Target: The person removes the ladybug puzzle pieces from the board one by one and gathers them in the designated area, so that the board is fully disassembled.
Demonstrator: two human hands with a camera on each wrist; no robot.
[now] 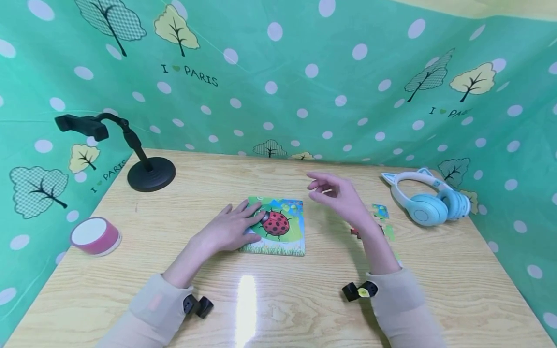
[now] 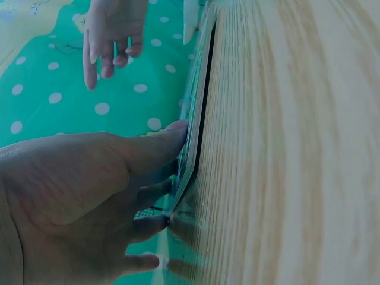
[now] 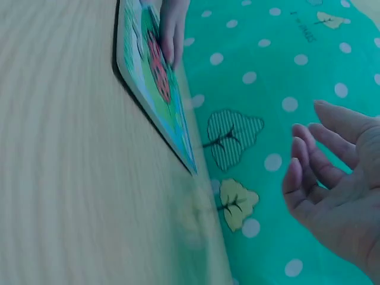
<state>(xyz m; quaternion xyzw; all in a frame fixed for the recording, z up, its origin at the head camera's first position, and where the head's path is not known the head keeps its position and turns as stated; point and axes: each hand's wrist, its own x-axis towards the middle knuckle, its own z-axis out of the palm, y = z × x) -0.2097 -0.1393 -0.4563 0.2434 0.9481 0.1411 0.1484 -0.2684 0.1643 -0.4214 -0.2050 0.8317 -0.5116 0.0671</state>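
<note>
One ladybird puzzle board (image 1: pixel 278 226) (left hand (image 1: pixel 228 229) pressing it), right hand (image 1: pixel 337 194) hovering, one headphone set (image 1: pixel 428 198)

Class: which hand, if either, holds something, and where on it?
Neither grips anything: the left hand presses flat on the square ladybird puzzle board's left side; the right hand hovers empty.

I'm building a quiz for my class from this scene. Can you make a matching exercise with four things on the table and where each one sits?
Things:
1. ladybird puzzle
2. cat-ear headphones
3. pink tape roll
4. black stand

Places:
A. far left of the table, near the backdrop
B. middle of the table, under the fingers of the left hand
C. right side of the table
D. left edge, nearer the person

Pairs: 1-B, 2-C, 3-D, 4-A
</note>
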